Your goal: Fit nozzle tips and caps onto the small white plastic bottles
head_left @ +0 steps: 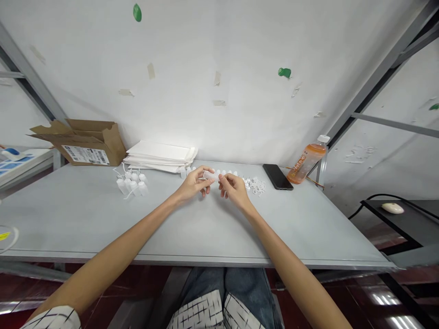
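Observation:
A small translucent white plastic bottle point(209, 175) lies sideways in my left hand point(195, 184), gripped between thumb and fingers above the table. My right hand point(233, 188) is pinched closed at the bottle's right end; a small white part there is mostly hidden by the fingertips. Behind both hands runs a row of small white pieces point(235, 173), partly covered by them. Just right of my right hand is a loose pile of tiny white plastic parts point(258, 186), some ring-shaped. Farther left stands a cluster of small white bottles point(132, 183) with thin bent nozzles.
On the grey table point(212, 228), an open cardboard box point(91, 144) stands at the back left beside a stack of white sheets point(159, 155). A black phone point(278, 177) and a bottle of orange drink point(307, 161) are at the back right. A white wall point(219, 55) rises behind.

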{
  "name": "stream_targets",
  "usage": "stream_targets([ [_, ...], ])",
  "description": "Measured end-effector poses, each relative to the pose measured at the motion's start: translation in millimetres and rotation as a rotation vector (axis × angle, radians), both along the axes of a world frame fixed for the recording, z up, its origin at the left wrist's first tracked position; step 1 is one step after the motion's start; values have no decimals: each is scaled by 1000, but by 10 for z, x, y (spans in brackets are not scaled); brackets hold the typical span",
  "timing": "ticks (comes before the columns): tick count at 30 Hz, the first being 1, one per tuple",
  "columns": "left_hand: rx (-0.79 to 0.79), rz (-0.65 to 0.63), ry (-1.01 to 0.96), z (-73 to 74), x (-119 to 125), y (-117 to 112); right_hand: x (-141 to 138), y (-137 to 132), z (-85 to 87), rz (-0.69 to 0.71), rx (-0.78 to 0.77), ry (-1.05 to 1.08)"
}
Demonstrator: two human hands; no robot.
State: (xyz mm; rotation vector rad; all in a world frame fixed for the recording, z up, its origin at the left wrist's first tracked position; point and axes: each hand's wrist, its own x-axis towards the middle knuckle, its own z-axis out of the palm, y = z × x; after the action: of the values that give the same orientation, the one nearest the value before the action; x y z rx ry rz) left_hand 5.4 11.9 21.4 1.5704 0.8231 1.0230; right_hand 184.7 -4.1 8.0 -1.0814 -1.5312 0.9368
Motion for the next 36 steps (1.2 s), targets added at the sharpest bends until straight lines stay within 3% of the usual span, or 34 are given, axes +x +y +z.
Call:
stream_targets([
  [6, 9, 13, 16, -17, -3, 41, 0, -6, 3, 12, 5, 10],
  [15, 6, 140, 60, -90, 10, 95, -12, -20, 20, 30, 20, 21],
  [22, 11, 216, -47, -48, 20, 83, 36, -3, 56, -41, 53, 68],
  [28, -64, 246, -129, 19, -6, 74, 340, 69, 203, -223, 139, 159],
  [31, -81, 241, -147, 25, -8, 71, 592, 142, 192, -317, 193, 151],
  [36, -89, 234, -144, 0, -7, 87, 953, 194, 102, -425, 237, -171],
])
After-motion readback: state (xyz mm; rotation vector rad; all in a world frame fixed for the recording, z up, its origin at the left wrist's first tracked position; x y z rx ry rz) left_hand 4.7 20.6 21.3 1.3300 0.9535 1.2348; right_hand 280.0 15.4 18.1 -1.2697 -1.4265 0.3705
